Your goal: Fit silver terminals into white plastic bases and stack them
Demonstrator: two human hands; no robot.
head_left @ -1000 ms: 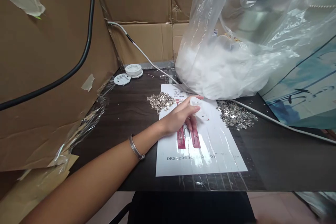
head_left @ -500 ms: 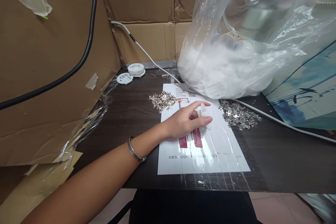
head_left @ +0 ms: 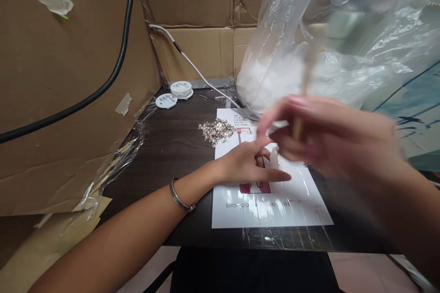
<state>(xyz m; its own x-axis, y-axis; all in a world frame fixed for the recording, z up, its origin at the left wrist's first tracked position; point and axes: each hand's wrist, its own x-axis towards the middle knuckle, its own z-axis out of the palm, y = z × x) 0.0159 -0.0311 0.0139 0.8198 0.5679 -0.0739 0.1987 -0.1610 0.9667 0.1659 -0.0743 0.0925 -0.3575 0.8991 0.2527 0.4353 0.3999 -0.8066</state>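
Over the printed sheet (head_left: 271,215), my left hand (head_left: 244,162) is closed about a small white plastic piece (head_left: 274,158), with the thumb stretched along its near side. My right hand (head_left: 337,132), smeared by motion, comes in from the right. A thin tan stick (head_left: 307,73), blurred and upright, is gripped in its fingers. The right fingertips are close to the white piece and partly cover it; whether they touch it I cannot tell. Beyond my left hand lies a pile of small shiny metal parts (head_left: 216,131), partly on the sheet.
White round plastic pieces (head_left: 181,88) are stacked at the back left, with another white disc (head_left: 166,100) beside them. A clear plastic bag (head_left: 261,73) of white pieces stands behind the sheet. A white cable (head_left: 195,68) runs behind; cardboard walls (head_left: 192,55) enclose the back and left.
My right hand has entered from the right with the stick, now hiding most of the right-hand metal pile. The left thumb has shifted lower and right. The view has moved slightly.
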